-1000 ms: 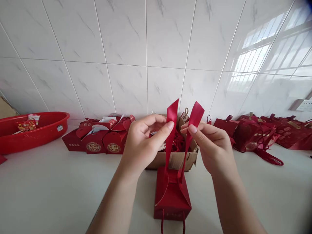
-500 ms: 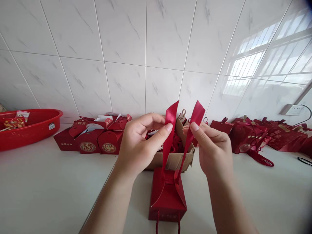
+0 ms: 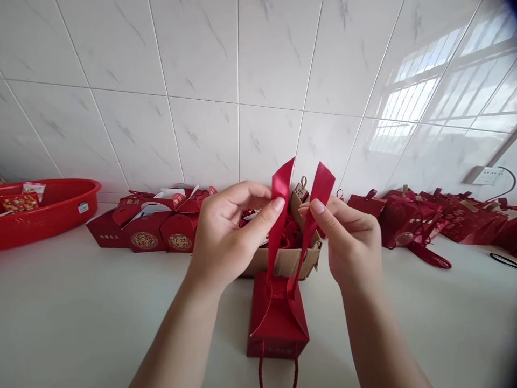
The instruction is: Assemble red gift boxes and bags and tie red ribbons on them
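Observation:
A red gift box (image 3: 278, 323) with a rope handle (image 3: 261, 366) stands on the white countertop in front of me. A satin ribbon (image 3: 281, 186) rises from its top in two ends. My left hand (image 3: 238, 231) pinches the left end between thumb and fingers. In my right hand (image 3: 351, 237) the other end is pinched the same way. Both ends are held upright, a little apart, their slanted tips sticking up above my thumbs. Just behind the box sits an open cardboard carton (image 3: 258, 263) of red items, partly hidden by my hands.
Several red boxes with gold print (image 3: 145, 237) stand at the left by the tiled wall (image 3: 202, 64). A red plastic basin (image 3: 52, 221) holding snack packets is farther left. More red gift boxes (image 3: 407, 221) with ribbons line the right, near a power socket (image 3: 487, 175).
The two ribbon ends are slightly closer together, the right one having shifted a little left with my right hand. The view has moved slightly. Both hands keep their pinch.

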Demonstrator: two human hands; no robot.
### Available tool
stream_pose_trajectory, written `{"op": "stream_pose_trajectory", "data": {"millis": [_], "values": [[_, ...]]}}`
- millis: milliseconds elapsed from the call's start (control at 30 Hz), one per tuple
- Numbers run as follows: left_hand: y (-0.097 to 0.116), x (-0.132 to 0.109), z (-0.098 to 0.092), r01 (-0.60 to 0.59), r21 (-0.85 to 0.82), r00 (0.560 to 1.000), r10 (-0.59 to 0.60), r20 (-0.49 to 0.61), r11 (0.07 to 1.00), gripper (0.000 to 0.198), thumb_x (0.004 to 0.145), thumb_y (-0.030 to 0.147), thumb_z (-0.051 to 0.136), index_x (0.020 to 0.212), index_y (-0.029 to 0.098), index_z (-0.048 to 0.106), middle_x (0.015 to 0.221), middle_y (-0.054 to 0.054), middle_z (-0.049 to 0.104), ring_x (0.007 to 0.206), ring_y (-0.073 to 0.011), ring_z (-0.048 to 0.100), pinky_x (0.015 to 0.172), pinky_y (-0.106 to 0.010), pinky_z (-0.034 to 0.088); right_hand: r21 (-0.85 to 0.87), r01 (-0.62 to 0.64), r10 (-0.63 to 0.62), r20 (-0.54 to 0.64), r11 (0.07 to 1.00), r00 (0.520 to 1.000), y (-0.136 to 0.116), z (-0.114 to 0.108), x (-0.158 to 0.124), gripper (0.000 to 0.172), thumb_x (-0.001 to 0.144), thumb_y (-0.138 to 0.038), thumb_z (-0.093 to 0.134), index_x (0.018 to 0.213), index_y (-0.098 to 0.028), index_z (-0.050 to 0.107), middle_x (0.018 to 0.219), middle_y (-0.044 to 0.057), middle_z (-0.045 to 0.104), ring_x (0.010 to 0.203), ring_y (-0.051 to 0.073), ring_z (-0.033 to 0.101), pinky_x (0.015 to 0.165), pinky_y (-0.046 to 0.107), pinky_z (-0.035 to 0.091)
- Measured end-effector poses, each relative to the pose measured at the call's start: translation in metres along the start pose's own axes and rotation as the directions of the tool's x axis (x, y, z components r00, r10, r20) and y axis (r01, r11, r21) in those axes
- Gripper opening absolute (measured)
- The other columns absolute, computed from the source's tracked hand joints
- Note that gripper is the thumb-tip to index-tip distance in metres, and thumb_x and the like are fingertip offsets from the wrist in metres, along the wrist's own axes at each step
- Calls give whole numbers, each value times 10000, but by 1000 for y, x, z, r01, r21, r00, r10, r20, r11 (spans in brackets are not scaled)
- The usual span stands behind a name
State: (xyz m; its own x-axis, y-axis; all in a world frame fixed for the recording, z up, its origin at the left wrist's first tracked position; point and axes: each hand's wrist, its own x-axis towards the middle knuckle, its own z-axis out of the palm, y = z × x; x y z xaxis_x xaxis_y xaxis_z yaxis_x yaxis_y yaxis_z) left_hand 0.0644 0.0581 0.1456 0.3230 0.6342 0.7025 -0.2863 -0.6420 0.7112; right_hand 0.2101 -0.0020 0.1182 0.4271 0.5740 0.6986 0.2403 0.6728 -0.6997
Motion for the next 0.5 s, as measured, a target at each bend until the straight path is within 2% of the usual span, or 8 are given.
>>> {"op": "stream_pose_trajectory", "data": {"millis": [200,500], "values": [[0,1,0,-10,2,1000,10,-11,1000,19,798,227,715,787,215,707,795,2,715,783,-174,680,743,-291,557,-31,41,-40,28,999,999,2,0,1,161,843,-300,682,700,-241,727,803,16,677,791,178,627,762,341,496],[-2,2,-1,1,21,1000,-1,-1,1000,26,802,252,717,804,226,720,790,-6,717,783,-186,683,744,-314,567,-22,-14,16,56,1000,998,3,-4,3,119,867,-326,657,816,-245,728,839,14,716,803,170,665,728,309,541]]}}
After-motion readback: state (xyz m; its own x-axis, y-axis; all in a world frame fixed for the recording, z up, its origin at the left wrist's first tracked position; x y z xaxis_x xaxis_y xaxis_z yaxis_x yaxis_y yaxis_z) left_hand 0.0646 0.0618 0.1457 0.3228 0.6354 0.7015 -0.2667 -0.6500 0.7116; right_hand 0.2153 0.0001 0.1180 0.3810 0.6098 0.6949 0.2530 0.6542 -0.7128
